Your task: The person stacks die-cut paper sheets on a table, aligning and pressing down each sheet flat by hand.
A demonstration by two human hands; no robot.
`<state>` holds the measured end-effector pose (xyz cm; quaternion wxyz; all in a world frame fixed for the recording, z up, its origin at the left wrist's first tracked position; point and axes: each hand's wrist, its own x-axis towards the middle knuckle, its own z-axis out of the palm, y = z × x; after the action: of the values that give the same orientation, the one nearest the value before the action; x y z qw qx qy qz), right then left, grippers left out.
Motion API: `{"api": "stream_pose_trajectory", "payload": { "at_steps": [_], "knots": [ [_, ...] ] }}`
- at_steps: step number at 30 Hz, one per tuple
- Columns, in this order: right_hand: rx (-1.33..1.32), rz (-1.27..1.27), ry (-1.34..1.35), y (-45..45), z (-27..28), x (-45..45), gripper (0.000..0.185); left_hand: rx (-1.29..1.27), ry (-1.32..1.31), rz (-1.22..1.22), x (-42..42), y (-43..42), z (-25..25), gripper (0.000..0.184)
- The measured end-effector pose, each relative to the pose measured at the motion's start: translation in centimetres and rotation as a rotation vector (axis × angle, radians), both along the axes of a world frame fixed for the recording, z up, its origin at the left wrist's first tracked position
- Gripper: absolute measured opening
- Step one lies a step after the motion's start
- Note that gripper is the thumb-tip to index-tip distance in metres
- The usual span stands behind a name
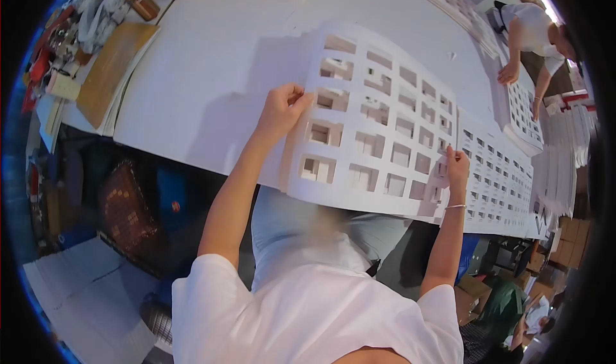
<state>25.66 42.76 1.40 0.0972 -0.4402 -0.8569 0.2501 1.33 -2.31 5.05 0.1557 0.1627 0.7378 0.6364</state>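
Note:
A large white panel (pixel 353 125) with rows of square cut-outs is in front of me, raised at an angle at the table's near edge. Through the openings, white inner walls and small dark gaps show. My left hand (pixel 287 110) is closed, its thumb and fingers pinching the panel's left edge. At the right side of the same panel, my right hand (pixel 457 165) is closed in a pinch, with a thin band on its wrist. Just past it lies another white panel (pixel 497 178) with smaller, denser openings.
The white table (pixel 212 49) stretches ahead. At the left are a brown board (pixel 115 75), a metallic flask (pixel 140 1) and mixed clutter. A co-worker (pixel 529 33) leans over a similar panel at the right, near stacked white sheets (pixel 557 165). Cardboard boxes (pixel 570 242) stand at lower right.

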Motion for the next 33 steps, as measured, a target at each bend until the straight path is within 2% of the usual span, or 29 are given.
{"api": "stream_pose_trajectory", "payload": {
  "at_steps": [3,5,7,9,10,11,12,14,18,21,24,26,29,33],
  "knots": [
    [0.632,0.099,0.113,-3.5,2.0,-0.5,0.053,0.082,-0.054,0.029,-0.2,0.0,-0.4,0.023],
    [0.695,0.23,0.275,-8.7,6.7,-2.1,0.052,0.068,-0.071,0.022,-0.3,0.0,-0.2,0.021],
    [0.654,0.313,0.389,-15.4,11.0,-3.5,0.047,0.066,-0.08,0.013,-0.3,0.0,-0.3,0.019],
    [0.494,0.59,0.526,-21.9,13.1,-3.9,0.049,0.078,-0.082,0.009,-0.3,0.0,-0.6,0.019],
    [0.415,0.747,0.505,-25.1,13.1,-3.9,0.049,0.092,-0.095,0.017,-0.1,0.0,-0.7,0.019],
    [0.379,0.926,0.543,-27.7,12.3,-3.9,0.055,0.107,-0.105,0.025,0.0,0.1,-0.6,0.019],
    [0.399,1.084,0.451,-30.0,11.6,-4.0,0.068,0.124,-0.113,0.035,0.0,0.3,-0.5,0.019],
    [0.306,1.241,0.271,-32.7,9.5,-4.5,0.081,0.084,-0.081,0.052,0.1,0.4,-0.4,0.018],
    [0.252,1.249,0.182,-33.1,4.0,-4.8,0.089,0.048,0.048,0.065,-0.1,0.6,-0.8,0.021],
    [0.293,1.248,0.196,-33.0,2.8,-4.9,0.087,-0.292,0.099,0.048,0.8,0.8,2.0,0.022],
    [0.18,1.263,0.173,-32.8,3.4,-5.5,0.078,-0.373,0.779,0.299,0.4,2.3,2.7,0.025],
    [0.204,1.268,0.174,-32.7,3.6,-5.9,0.073,-0.302,0.921,0.239,-1.8,3.9,3.8,0.043],
    [0.253,1.258,0.198,-33.1,3.3,-6.2,0.066,-0.475,1.159,0.168,-4.9,8.0,4.3,0.062],
    [0.267,1.201,0.228,-33.8,2.9,-6.3,0.062,-0.701,0.999,0.038,-9.1,10.3,-2.5,0.076]
  ]
}}
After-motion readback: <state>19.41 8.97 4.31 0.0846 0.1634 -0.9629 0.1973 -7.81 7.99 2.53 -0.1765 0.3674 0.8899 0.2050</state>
